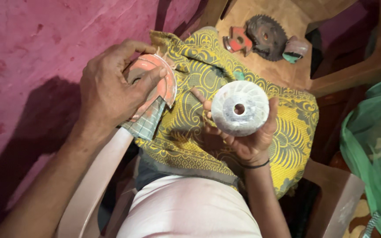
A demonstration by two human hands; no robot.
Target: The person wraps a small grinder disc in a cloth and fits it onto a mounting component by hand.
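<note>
The person is sitting on a pale plastic chair and looking down at both hands.

The left hand is holding an orange round disc together with a small checked cloth. The fingers of this hand are clenching around the disc, with the thumb pressing flat on its face. The cloth is hanging just under the disc, touching it.

The right hand is holding up a grey-white round wheel with a hole in the middle. Its fingers are curling around the rim from below, gripping the wheel. The wheel is facing up toward the camera, above the lap and near the orange disc but not touching it.

A yellow patterned cloth is lying over the person's lap, under both hands.

Farther off, on a brown surface, a dark toothed saw blade is lying flat. A red metal piece is sitting just beside it on one side, and a small roll with a green end is on the other side.

A green net bag is sitting at the right edge.
</note>
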